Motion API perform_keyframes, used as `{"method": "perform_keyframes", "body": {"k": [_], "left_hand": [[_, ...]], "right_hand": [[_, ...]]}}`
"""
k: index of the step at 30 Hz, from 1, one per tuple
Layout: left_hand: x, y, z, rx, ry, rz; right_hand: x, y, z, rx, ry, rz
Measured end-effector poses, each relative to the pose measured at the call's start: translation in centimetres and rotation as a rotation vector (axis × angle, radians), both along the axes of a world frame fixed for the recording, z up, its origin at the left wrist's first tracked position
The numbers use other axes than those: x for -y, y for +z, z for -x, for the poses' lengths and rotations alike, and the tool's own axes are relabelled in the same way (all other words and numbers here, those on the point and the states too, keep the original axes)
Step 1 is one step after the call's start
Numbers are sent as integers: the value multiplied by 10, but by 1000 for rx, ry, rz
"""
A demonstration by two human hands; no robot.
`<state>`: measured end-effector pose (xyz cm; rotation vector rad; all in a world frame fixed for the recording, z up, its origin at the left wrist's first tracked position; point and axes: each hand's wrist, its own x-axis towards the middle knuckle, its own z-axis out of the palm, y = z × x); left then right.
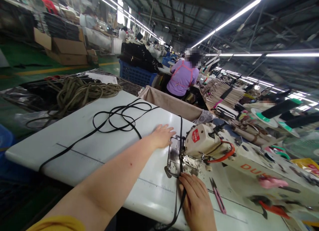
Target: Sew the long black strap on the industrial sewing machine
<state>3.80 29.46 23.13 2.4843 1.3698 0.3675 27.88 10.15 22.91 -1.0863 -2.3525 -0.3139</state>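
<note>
My left hand lies flat on the white sewing table, fingers spread, beside the metal plate of the sewing machine. A narrow black strap runs under the machine's needle area and on toward me. Below the plate, my right hand pinches this strap between thumb and fingers; its lower end hangs over the table's front edge. To the left, a long length of black strap lies in loose loops and drops over the edge. Pink-handled thread snips rest to the right of my right hand.
A heap of olive cord sits at the table's far left. Behind the table are a fabric-lined bin and a blue crate piled with black pieces. A person in purple sits ahead. Thread cones stand at right.
</note>
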Motion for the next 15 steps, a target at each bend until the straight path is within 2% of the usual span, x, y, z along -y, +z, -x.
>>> {"method": "perform_keyframes", "body": {"k": [6, 8, 11, 15], "left_hand": [[-14, 6, 49, 0, 625, -129], [-16, 11, 64, 2, 787, -153], [-16, 17, 78, -17, 912, -142], [-12, 25, 86, -21, 891, -54]], "right_hand": [[-5, -2, -3, 27, 31, -38], [-7, -3, -5, 26, 41, -54], [-9, -6, -8, 22, 53, -66], [-10, -8, -11, 38, 70, -71]]}}
